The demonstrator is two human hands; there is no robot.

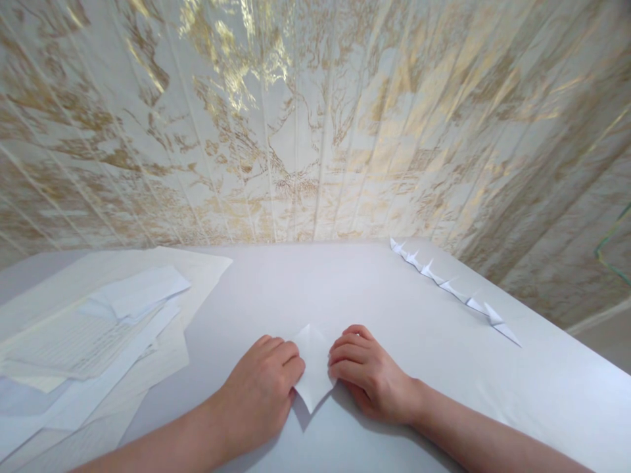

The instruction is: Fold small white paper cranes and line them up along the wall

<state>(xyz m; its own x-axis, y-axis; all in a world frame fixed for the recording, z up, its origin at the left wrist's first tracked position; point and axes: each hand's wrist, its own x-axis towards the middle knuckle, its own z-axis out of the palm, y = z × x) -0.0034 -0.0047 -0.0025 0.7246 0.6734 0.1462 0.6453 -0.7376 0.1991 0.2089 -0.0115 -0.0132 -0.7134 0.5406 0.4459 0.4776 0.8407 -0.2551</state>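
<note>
A small white sheet of paper (pixel 313 368), turned like a diamond with faint creases, is held between my two hands just above the white table. My left hand (pixel 266 378) grips its left corner, the fingers curled and the thumb hidden. At the opposite corner, my right hand (pixel 369 374) has its fingers bent over the paper's edge. The lower tip of the sheet is lifted and casts a shadow on the tabletop.
Loose sheets and printed pages (pixel 89 335) lie in an untidy pile on the left of the table (pixel 276 282). Several folded white paper pieces (pixel 446 286) form a slanting row near the right edge. Behind stands a wall covering with gold patterns (pixel 296 131).
</note>
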